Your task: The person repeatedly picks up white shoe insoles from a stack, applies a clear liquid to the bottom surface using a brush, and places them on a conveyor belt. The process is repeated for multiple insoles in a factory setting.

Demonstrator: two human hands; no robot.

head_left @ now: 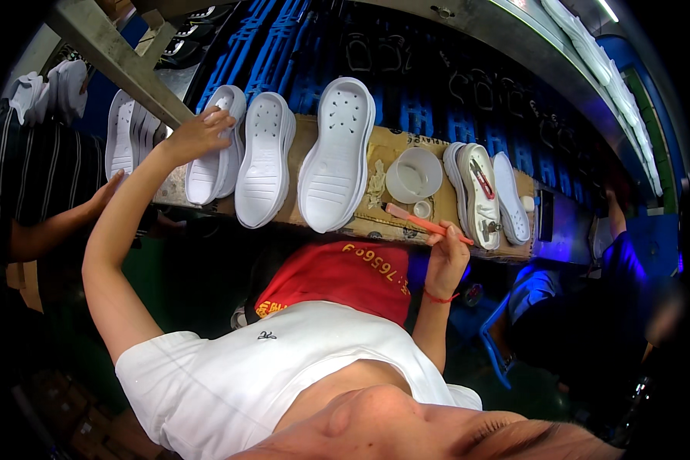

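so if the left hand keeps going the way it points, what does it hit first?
The left hand already rests on the leftmost white shoe sole on the cardboard-topped bench. Going on, it would probably meet the grey metal bar above, though depth is unclear.

Left hand (199, 134) rests on the leftmost white shoe sole (216, 146), one of three lying side by side on a cardboard-covered bench (387, 149). Right hand (446, 257) grips an orange-handled brush (425, 223), its head near a white bowl (413, 175). More soles (484, 192) lie right of the bowl. Another person's hand (103, 195) reaches in at left.
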